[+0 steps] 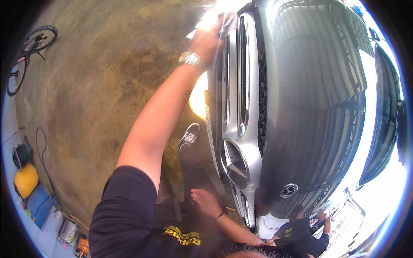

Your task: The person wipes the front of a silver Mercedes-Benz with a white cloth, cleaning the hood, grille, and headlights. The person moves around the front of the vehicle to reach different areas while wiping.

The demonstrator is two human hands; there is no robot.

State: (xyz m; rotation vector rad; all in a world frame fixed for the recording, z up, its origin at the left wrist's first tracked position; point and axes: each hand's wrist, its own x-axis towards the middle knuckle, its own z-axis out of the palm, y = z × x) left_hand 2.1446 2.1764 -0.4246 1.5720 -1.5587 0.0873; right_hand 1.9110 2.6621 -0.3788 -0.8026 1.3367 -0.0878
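My left hand [210, 38], with a metal watch at the wrist, reaches far forward and presses a pale cloth [230, 26] against the far end of a car's silver grille [254, 86]. Glare washes out part of the fingers and cloth. Below the grille bars sits a large round star emblem [234, 163]. My right hand [205, 202], wearing a dark bracelet, hangs low in front of my body, short of the emblem. Its fingers are loosely bent and apart, and nothing shows in them.
The dark grey hood [314, 99] curves away on the right, with a small round badge [288, 190]. At lower right a person in a black shirt [301, 236] stands near a white container [269, 225]. Left are a bicycle [32, 51], a yellow container [26, 180] and a cable [45, 159].
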